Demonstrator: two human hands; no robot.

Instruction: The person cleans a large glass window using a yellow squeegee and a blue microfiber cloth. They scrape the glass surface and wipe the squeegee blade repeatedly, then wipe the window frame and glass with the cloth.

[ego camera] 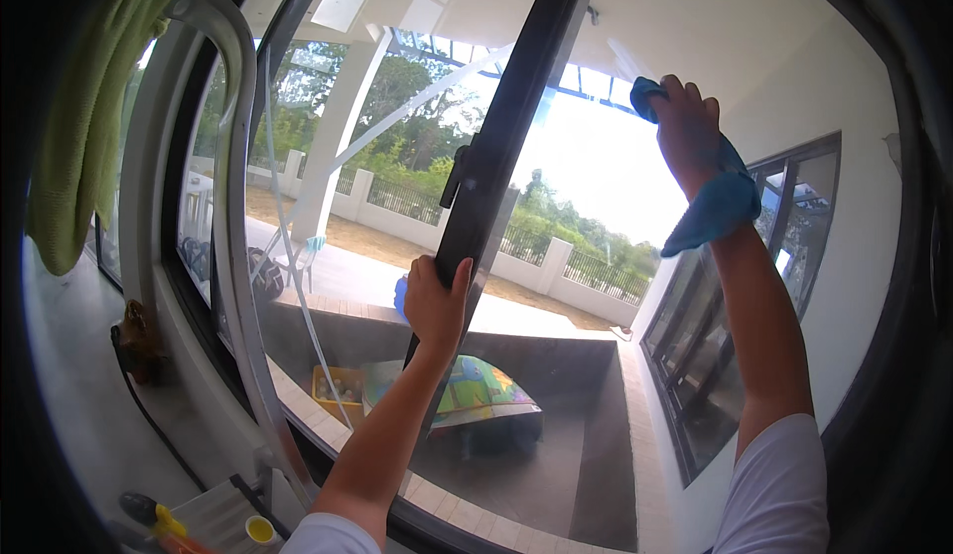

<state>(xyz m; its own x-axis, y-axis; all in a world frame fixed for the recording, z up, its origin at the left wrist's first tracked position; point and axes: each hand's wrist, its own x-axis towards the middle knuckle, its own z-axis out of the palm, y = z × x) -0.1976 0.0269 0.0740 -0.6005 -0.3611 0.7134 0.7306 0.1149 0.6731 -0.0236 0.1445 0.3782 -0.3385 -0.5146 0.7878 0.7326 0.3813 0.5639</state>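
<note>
My left hand (435, 307) is closed around the dark upright frame bar (500, 159) of a glass window, below its black latch (454, 176). A small blue thing (401, 296) shows just beside that hand; whether I touch it cannot be told. Raised at the upper right, my right hand (686, 133) grips a blue cloth (718, 208) against or close to the glass pane. One end of the cloth is bunched at my fingers, and the rest hangs over my wrist and forearm. Pale streaks (629, 62) show on the pane near the cloth.
At the left rises a metal ladder rail (242, 107) with a green towel (97, 122) over it. On its step (216, 517) are a yellow cup (260, 530) and a yellow-and-black object (153, 513). Beyond the glass lie a yellow crate (327, 390) and a colourful printed mat (484, 390) inside a sunken basin.
</note>
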